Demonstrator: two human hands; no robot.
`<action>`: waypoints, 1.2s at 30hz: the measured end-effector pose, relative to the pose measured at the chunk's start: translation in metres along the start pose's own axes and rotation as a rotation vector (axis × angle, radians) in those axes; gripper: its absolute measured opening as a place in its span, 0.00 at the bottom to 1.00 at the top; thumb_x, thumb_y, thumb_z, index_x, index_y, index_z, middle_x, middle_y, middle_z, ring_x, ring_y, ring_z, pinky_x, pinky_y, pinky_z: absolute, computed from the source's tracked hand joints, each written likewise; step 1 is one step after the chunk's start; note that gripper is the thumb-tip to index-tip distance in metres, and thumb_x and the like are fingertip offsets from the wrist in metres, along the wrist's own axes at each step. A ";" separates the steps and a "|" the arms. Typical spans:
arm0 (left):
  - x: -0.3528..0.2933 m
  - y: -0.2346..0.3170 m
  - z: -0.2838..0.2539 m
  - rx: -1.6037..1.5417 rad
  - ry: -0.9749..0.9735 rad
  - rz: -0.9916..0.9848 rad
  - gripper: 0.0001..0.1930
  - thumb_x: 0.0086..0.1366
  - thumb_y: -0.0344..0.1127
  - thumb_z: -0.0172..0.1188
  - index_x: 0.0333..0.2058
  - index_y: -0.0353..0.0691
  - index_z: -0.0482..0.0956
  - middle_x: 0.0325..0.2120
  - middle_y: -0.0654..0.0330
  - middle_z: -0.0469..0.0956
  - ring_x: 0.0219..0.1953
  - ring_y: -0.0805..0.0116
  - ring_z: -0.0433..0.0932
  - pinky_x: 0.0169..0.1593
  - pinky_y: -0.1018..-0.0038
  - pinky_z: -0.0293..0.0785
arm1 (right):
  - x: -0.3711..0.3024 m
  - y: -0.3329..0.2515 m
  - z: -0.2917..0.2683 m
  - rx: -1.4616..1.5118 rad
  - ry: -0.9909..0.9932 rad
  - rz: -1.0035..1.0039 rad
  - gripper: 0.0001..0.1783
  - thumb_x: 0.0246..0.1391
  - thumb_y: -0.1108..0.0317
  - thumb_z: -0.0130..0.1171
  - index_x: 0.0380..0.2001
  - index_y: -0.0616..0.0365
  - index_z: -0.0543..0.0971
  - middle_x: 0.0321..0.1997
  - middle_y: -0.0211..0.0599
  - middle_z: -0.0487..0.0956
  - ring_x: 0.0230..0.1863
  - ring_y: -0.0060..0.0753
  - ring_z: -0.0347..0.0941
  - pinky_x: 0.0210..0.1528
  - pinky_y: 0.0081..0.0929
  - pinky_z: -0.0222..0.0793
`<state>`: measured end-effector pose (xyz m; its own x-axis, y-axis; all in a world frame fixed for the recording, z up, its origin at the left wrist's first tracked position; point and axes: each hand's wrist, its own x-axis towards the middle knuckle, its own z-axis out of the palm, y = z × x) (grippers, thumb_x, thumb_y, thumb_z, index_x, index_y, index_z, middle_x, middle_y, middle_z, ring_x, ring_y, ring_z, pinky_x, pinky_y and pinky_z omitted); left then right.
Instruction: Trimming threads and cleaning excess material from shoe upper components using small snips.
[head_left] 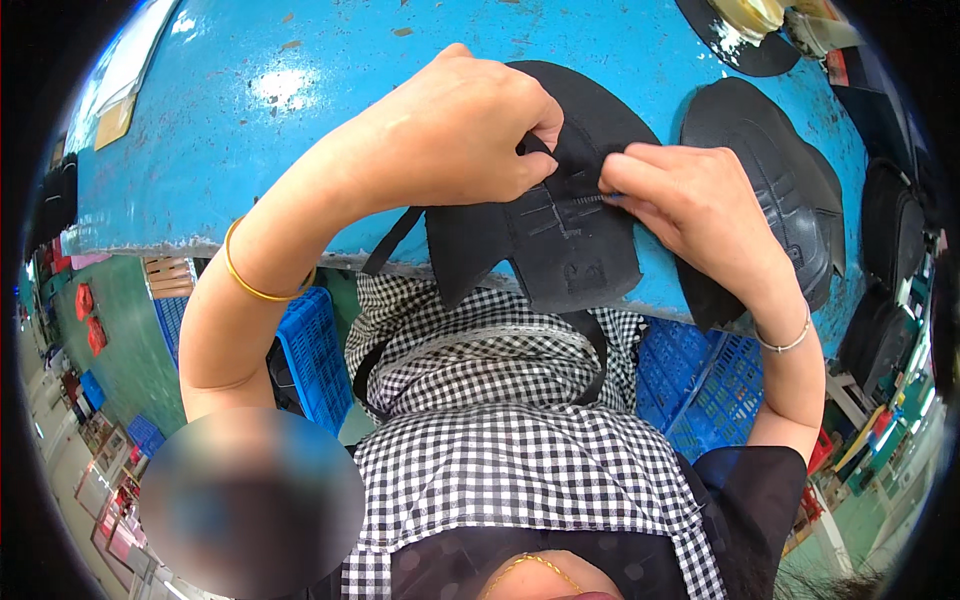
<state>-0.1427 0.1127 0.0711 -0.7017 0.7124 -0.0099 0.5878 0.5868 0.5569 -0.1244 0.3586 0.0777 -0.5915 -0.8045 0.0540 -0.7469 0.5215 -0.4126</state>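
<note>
A flat black cut piece, with slits and short marked lines across it, lies at the near edge of the blue table. Over its upper left part is my left hand, thumb and fingers closed on a narrow black strap. A black strip end hangs over the table edge below my left wrist. My right hand is pinched at the right side of the piece, beside a small ridged line. Whatever its fingertips hold is too small to make out.
More black cut pieces lie stacked on the right. At the far right a yellowish container with white smears rests on a black piece. Blue plastic crates stand below the table edge. Papers lie at the far left.
</note>
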 end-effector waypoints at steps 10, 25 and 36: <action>-0.003 -0.005 -0.006 -0.049 -0.075 -0.013 0.05 0.58 0.31 0.62 0.33 0.38 0.82 0.25 0.55 0.80 0.28 0.57 0.76 0.45 0.66 0.71 | 0.013 0.003 -0.006 -0.012 0.007 0.089 0.15 0.56 0.55 0.63 0.37 0.54 0.75 0.28 0.36 0.80 0.31 0.42 0.79 0.30 0.35 0.71; -0.021 -0.027 -0.037 -1.294 0.345 -0.265 0.07 0.69 0.32 0.59 0.39 0.35 0.80 0.18 0.68 0.74 0.14 0.87 0.61 0.15 0.88 0.50 | -0.003 -0.076 0.026 -0.364 -0.033 0.120 0.24 0.51 0.56 0.67 0.48 0.57 0.78 0.55 0.39 0.78 0.27 0.24 0.78 0.26 0.22 0.73; -0.040 0.005 -0.056 -0.886 0.326 -0.246 0.05 0.66 0.29 0.64 0.36 0.32 0.82 0.22 0.60 0.83 0.18 0.85 0.71 0.21 0.90 0.60 | -0.011 -0.034 -0.005 0.601 0.439 0.648 0.13 0.59 0.65 0.62 0.43 0.61 0.82 0.35 0.31 0.82 0.37 0.20 0.77 0.41 0.21 0.72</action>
<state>-0.1337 0.0656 0.1210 -0.9196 0.3891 -0.0533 -0.0120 0.1077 0.9941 -0.0939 0.3507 0.0954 -0.9828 -0.1735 -0.0630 -0.0317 0.4948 -0.8684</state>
